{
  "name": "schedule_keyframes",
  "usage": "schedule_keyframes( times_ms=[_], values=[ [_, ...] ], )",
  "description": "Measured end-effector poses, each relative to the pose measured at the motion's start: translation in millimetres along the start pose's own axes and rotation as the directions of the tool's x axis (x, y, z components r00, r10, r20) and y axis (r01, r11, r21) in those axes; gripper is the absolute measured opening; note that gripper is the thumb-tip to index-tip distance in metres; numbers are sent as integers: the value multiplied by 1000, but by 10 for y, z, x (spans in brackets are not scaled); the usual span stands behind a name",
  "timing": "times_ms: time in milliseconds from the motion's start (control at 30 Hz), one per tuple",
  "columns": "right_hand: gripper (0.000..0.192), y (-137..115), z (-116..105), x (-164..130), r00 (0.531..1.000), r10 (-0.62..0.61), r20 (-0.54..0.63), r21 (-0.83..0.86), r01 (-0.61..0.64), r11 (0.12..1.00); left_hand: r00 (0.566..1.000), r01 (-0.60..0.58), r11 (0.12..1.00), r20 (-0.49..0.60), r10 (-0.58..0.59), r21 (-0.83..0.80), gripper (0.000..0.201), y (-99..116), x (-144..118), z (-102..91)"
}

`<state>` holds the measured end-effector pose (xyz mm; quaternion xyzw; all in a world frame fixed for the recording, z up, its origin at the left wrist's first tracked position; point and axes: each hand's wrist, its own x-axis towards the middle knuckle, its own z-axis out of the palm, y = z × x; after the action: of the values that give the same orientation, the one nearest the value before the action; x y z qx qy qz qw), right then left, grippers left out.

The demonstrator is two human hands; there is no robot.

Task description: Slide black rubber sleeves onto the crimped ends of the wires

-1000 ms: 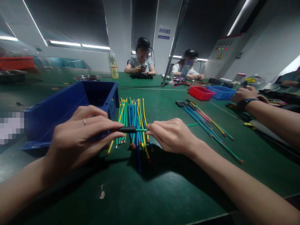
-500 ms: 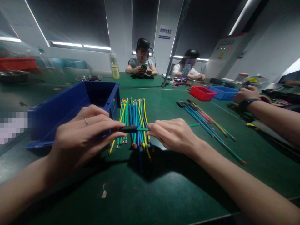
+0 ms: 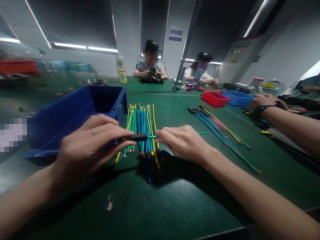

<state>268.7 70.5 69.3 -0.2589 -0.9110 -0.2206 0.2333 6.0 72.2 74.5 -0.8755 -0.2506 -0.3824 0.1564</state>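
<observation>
just above the counter [image 3: 160,200], our left hand [image 3: 87,150] pinches a black sleeve [image 3: 138,137] while our right hand [image 3: 183,143] grips the green wire [image 3: 152,136] running into it, the two hands close together. below lies a bundle of coloured wires [image 3: 142,130], beside a blue bin [image 3: 75,113]. another person's hand [image 3: 261,100] rests far right.

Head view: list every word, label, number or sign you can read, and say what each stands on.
White wall sign with blue lettering: two lines of text, too small and blurred to read.
Yellow triangular warning sticker on the grey control cabinet: a symbol only, no legible text.
Label on the clear bottle of yellow liquid: too blurred to read.
Nothing else bears readable text.
</observation>
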Motion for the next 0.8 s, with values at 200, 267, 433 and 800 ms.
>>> schedule_keyframes(
  times_ms=[200,267,433,800],
  values=[
    [31,7,-4,1,998,-12,-61,-33,10,999,1000,6,1000,-19,-6,23,24,-3,1,-13],
    [30,6,-1,-2,994,-21,-109,-44,16,999,1000,20,999,-23,-19,42,25,-10,-5,-14],
    [21,4,-6,-12,990,-16,-138,-30,12,999,1000,12,999,-10,-11,45,24,-31,-22,-15],
    [29,-3,31,-29,997,73,26,125,-76,989,1000,-24,1000,-1,24,-14,26,-9,-1,16]
  ],
)
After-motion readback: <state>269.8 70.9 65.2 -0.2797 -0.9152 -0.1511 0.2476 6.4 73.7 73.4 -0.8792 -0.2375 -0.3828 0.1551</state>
